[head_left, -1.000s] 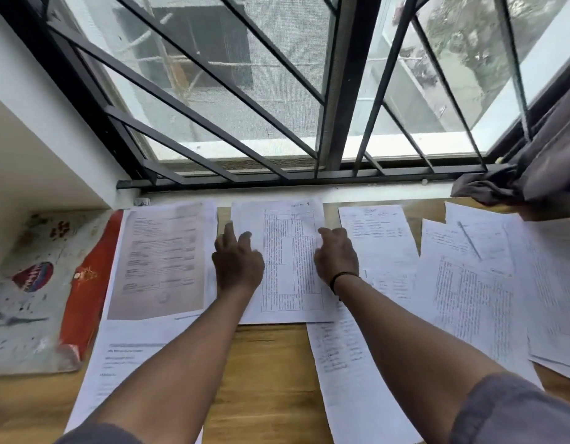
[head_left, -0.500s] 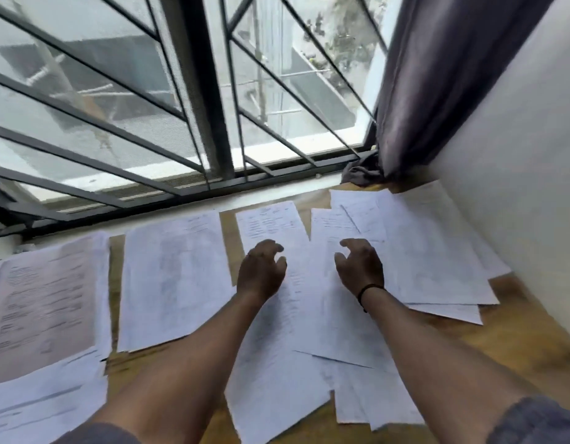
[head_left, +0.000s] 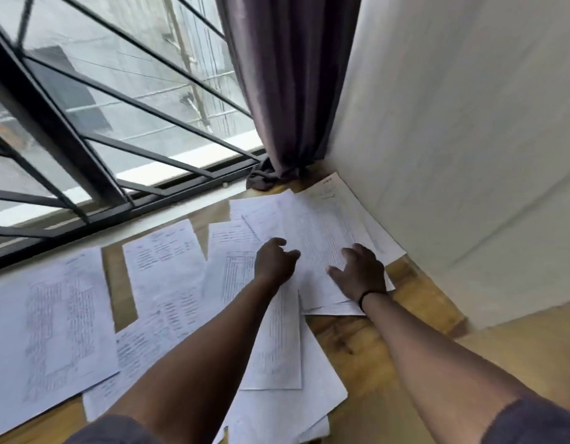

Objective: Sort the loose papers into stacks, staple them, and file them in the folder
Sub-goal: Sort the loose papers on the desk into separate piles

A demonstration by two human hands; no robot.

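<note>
Loose printed sheets lie spread over a wooden desk (head_left: 370,350) under a window. A pile of overlapping papers (head_left: 322,238) fills the far right corner against the wall. My left hand (head_left: 275,261) hovers over the pile's left part with fingers loosely curled and nothing in them. My right hand (head_left: 357,274) rests on the pile's near right part, fingers spread, a black band at the wrist. Further left lie a text sheet (head_left: 163,251) and a table-printed sheet (head_left: 53,331). No stapler or folder is in view.
A white wall (head_left: 453,155) closes the desk's right side. A grey curtain (head_left: 283,91) hangs into the corner and bunches on the sill. Black window bars (head_left: 85,149) run along the back. Bare wood shows at the right front.
The view has swung right, away from the left sheets and the red folder. Both hands have moved right, from the middle sheet to the corner pile by the wall.
</note>
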